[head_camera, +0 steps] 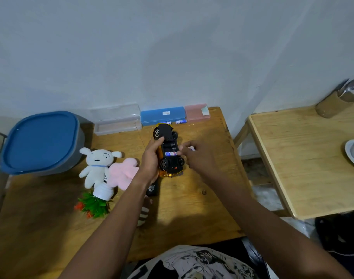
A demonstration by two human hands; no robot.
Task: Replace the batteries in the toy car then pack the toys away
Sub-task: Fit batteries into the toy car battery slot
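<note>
A gold toy car (168, 147) is turned upside down above the wooden table (196, 208), its black underside and open battery bay facing up. My left hand (151, 160) grips the car along its left side. One blue and white battery (170, 153) lies in the bay. My right hand (198, 157) touches that battery with a fingertip and holds a small white object, seemingly another battery, between its fingers. Two more batteries (180, 121) lie by the blue case at the back. A black remote (152, 189) lies under my left wrist.
A grey bin with a blue lid (41, 141) stands at the left. A white plush dog (97, 164), a pink plush (122, 173) and a tipped toy plant (95, 204) lie beside it. Clear, blue and pink cases (163, 115) line the wall. A second table (305, 158) stands right.
</note>
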